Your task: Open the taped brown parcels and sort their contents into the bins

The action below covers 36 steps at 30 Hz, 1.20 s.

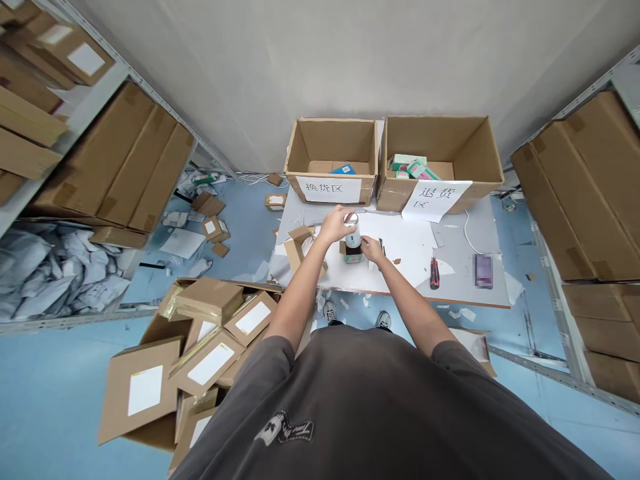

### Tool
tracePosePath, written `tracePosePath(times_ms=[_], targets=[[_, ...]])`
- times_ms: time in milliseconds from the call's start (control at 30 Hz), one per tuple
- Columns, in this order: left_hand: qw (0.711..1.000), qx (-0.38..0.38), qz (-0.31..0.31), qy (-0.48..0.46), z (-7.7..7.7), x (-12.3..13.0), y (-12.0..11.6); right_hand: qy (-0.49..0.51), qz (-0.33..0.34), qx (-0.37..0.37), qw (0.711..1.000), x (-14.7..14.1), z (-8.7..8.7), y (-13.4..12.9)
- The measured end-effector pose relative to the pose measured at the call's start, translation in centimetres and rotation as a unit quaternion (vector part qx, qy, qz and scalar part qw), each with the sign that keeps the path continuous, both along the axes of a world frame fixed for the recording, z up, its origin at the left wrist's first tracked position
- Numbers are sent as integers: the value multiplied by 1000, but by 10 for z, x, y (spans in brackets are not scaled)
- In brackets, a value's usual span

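Observation:
My left hand (338, 225) grips the top of a pale cylindrical container (353, 239) with a shiny lid. The container stands upright, its lower end at the opening of a small green box (353, 258) near the front of the table. My right hand (371, 249) is closed at the right side of this box, its fingertips at the box's edge. An opened brown carton (299, 248) lies to the left of the green box. White paper (407, 243) is spread under and beside the box.
Two large cardboard boxes (333, 150) (440, 147) stand at the table's back, holding small packages. A red-black cutter (435, 273) and a purple pixelated object (483, 271) lie right. Parcels (210, 363) fill a box at lower left. Shelves flank both sides.

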<state>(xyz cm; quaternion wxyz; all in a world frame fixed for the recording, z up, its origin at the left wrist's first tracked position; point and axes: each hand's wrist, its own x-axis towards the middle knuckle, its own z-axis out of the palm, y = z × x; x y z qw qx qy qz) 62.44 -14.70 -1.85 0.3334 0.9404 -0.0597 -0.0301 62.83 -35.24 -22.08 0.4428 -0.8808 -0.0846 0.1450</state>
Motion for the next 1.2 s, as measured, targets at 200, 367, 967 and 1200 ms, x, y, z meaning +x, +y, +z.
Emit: tracePosePath(times_ms=[200,367,967,1200], targets=[[1000,-9,4,-6,-11,-9,-2,25,-18,16,999,8,2,0],[1000,17,-8,-5,-23,-10,-11,36,-17,17,999,11,3,-2],[992,122,-10,26,-141,-45,-36,35,-9,40,999,7,-10,-4],[989,98,-109,28,-143,-46,0,27,-10,37,999,4,-10,-1]])
